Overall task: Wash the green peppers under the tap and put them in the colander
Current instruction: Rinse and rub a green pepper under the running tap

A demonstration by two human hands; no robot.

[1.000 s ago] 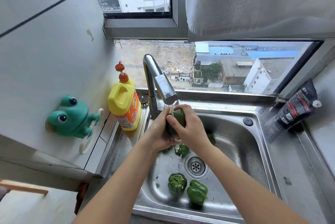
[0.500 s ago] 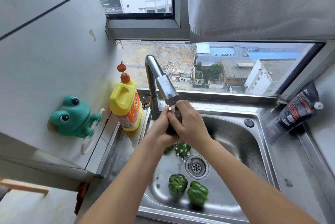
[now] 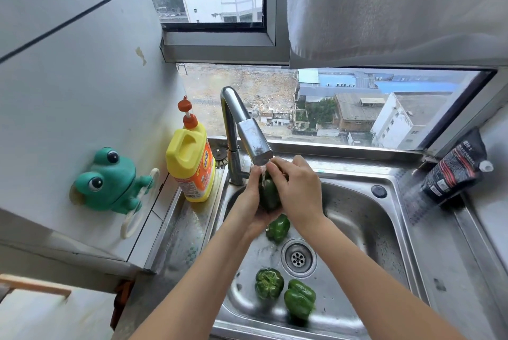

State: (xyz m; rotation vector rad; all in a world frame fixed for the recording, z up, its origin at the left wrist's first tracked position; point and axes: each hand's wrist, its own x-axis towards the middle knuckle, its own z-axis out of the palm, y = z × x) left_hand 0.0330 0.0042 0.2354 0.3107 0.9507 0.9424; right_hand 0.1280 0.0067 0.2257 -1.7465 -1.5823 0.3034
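Observation:
Both hands hold one green pepper (image 3: 269, 194) under the running tap (image 3: 254, 141), over the steel sink (image 3: 365, 218). My left hand (image 3: 251, 202) cups it from the left and below; my right hand (image 3: 295, 188) wraps it from the right. Water falls onto the pepper's top. Three more green peppers lie in the basin: one (image 3: 278, 227) just below my hands, one stem-up (image 3: 268, 283) and one (image 3: 299, 298) near the front edge. No colander is in view.
A yellow detergent bottle (image 3: 191, 163) stands left of the tap on the sink ledge. A green frog holder (image 3: 110, 183) sticks to the left wall. A dark refill pouch (image 3: 455, 169) leans at the right corner. The drain (image 3: 297, 257) sits mid-basin.
My hands have turned the pepper under the stream, and more of its green side shows between them now. The peppers in the basin have not moved.

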